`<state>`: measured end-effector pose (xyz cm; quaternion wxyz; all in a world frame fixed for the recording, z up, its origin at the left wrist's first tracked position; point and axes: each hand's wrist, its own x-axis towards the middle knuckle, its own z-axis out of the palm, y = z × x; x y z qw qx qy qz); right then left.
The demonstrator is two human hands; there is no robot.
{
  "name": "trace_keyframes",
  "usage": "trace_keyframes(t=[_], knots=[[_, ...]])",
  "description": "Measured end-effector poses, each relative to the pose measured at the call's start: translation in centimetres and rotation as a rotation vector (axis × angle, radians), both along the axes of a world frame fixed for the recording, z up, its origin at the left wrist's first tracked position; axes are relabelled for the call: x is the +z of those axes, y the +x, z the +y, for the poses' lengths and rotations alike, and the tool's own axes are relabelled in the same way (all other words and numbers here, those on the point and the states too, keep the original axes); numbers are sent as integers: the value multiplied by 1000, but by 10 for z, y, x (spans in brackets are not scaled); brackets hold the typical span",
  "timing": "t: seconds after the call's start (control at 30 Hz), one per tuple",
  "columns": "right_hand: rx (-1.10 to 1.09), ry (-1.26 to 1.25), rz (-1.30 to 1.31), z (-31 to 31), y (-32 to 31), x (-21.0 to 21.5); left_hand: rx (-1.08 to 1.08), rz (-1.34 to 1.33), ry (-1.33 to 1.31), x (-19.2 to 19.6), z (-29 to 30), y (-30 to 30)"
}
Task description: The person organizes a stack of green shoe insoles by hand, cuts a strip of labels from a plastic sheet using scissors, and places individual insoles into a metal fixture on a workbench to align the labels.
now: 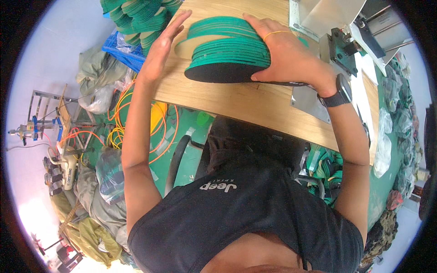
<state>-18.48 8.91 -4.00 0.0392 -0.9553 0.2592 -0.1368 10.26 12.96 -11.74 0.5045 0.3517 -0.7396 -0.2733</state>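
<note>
A thick stack of green insoles [232, 54] lies on its side across the wooden table [218, 98], with a black face turned toward me. Behind its left part another group of green and tan layers shows. My right hand [291, 52] is wrapped round the right end of the stack, thumb at the near lower edge and fingers over the far side. To the left of the stack my left hand [159, 52] is held upright, fingers stretched out and palm facing the stack. It holds nothing; whether its fingertips touch the layers I cannot tell.
More green stacks [141, 18] fill a blue crate [120, 52] at the far left. A metal machine with a dark block [339, 50] stands on the table's right side, beside a metal plate [309, 102]. Orange and yellow hoses [120, 116] lie on the left floor.
</note>
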Motion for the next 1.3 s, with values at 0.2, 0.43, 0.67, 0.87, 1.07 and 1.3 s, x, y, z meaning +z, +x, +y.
trace_keyframes(t=[0.2, 0.43, 0.67, 0.87, 1.07, 1.3], knots=[[-16, 27, -55, -7, 12, -32, -117, 82, 111, -18, 15, -26], [55, -13, -40, 5, 27, -7, 163, -368, -102, 3, 31, -37], [84, 112, 42, -13, 28, -14, 53, -191, -24, 8, 21, -36], [488, 232, -137, 64, 13, 31, -188, 65, -28, 53, 22, -31], [566, 762, -148, 98, -14, 41, -760, 39, -152, 91, 27, -109], [635, 834, -366, 115, -63, 37, -1094, -37, 122, 101, 11, -164]])
